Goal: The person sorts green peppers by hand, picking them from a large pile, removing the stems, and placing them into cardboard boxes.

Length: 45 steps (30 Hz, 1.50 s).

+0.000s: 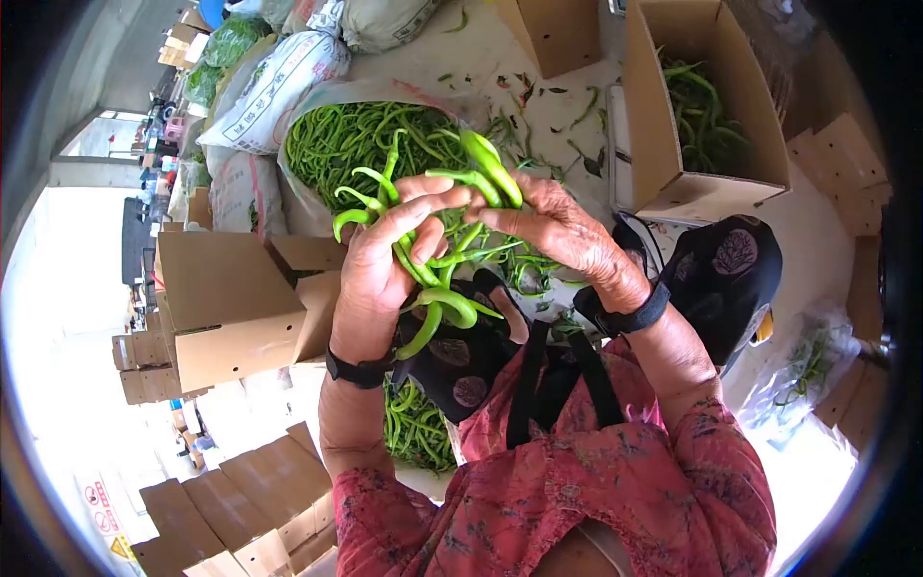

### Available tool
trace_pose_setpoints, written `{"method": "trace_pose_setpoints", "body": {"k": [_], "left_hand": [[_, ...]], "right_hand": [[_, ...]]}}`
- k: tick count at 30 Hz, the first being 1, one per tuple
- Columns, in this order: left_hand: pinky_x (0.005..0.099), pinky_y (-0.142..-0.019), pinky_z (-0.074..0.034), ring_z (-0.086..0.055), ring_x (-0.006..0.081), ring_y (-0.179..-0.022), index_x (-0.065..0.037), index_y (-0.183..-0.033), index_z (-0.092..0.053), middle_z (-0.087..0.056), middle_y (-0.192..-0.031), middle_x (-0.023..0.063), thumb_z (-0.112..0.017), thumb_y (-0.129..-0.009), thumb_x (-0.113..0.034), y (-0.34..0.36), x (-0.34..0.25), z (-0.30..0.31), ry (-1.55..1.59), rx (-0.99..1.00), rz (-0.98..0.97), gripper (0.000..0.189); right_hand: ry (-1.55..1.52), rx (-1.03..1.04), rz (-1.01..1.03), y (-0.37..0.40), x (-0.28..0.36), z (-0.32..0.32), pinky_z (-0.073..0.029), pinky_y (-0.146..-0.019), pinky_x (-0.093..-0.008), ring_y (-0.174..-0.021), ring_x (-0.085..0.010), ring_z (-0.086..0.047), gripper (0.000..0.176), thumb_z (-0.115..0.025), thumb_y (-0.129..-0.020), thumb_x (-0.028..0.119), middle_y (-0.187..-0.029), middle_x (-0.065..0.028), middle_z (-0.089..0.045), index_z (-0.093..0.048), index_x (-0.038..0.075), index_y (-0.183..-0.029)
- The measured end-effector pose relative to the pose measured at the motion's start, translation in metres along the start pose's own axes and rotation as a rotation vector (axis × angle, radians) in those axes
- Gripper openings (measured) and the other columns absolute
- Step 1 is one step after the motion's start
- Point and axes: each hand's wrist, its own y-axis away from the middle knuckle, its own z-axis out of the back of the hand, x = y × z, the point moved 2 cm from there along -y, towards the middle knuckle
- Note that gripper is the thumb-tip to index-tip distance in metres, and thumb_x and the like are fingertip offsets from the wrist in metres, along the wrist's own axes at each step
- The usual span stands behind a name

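Observation:
Several long green chili peppers stick out from both sides of my left hand, whose fingers are curled around them. In my right hand, a couple more green peppers are pinched between thumb and fingers, close to the fingertips of the left. The two hands nearly meet above a large open sack of green peppers. Part of the sack's contents is hidden behind my hands.
An open cardboard box with green peppers inside stands at upper right. Another carton is at left, near full white sacks. Loose peppers and leaves litter the floor. More peppers lie beside my leg.

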Motion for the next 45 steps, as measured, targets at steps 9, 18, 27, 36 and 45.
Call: {"method": "trace_pose_setpoints", "body": {"k": [9, 18, 27, 36, 45], "left_hand": [[0.0228, -0.057, -0.039, -0.04, 0.0042, -0.055, -0.004, -0.117, -0.058, -0.057, -0.083, -0.0014, -0.054, -0.096, -0.029, -0.011, 0.002, 0.002, -0.068, -0.114, -0.041, 0.033], [0.0224, -0.056, -0.041, -0.05, 0.011, -0.062, 0.0, -0.1, -0.064, -0.058, -0.074, 0.0021, -0.068, -0.089, -0.026, -0.029, 0.015, 0.011, 0.003, -0.323, -0.073, 0.029], [0.0243, -0.06, -0.044, -0.053, 0.0121, -0.064, -0.002, -0.097, -0.064, -0.058, -0.074, 0.002, -0.069, -0.088, -0.023, -0.04, 0.028, 0.004, -0.056, -0.312, -0.104, 0.024], [0.0375, -0.081, -0.051, -0.066, 0.0248, -0.092, -0.004, -0.107, -0.062, -0.069, -0.092, 0.0088, -0.059, -0.094, -0.023, -0.039, 0.031, 0.04, 0.111, -0.166, -0.157, 0.022], [0.0446, -0.095, -0.048, -0.062, 0.0265, -0.1, -0.004, -0.124, -0.052, -0.064, -0.095, 0.0078, -0.06, -0.093, -0.029, -0.028, 0.035, 0.026, 0.223, 0.08, -0.042, 0.041]], "right_hand": [[-0.881, -0.229, 0.001, 0.003, -0.062, 0.045, -0.035, -0.102, -0.0457, -0.108, -0.0259, -0.057, 0.024, -0.055, -0.095, 0.028, -0.088, -0.0069, -0.066, -0.056, 0.005, -0.103], [0.067, -0.232, -0.038, 0.023, -0.035, 0.017, -0.048, -0.078, -0.0321, -0.081, -0.0183, -0.064, 0.032, -0.062, -0.091, 0.028, -0.089, -0.0097, -0.069, -0.059, 0.002, -0.109], [0.161, 0.017, -0.183, 0.02, -0.024, -0.006, -0.048, -0.07, -0.0345, -0.075, -0.0211, -0.062, 0.05, -0.076, -0.074, 0.021, -0.085, -0.01, -0.066, -0.06, 0.005, -0.118], [0.293, -0.484, -0.153, 0.057, -0.072, 0.016, -0.046, -0.088, -0.0371, -0.097, -0.0283, -0.059, 0.034, -0.063, -0.083, 0.007, -0.102, -0.0135, -0.062, -0.055, -0.001, -0.115], [-0.389, -0.745, -0.304, 0.068, -0.075, 0.06, -0.045, -0.086, -0.0298, -0.088, -0.0162, -0.06, 0.021, -0.062, -0.085, 0.008, -0.096, -0.0057, -0.066, -0.064, 0.003, -0.105]]}}
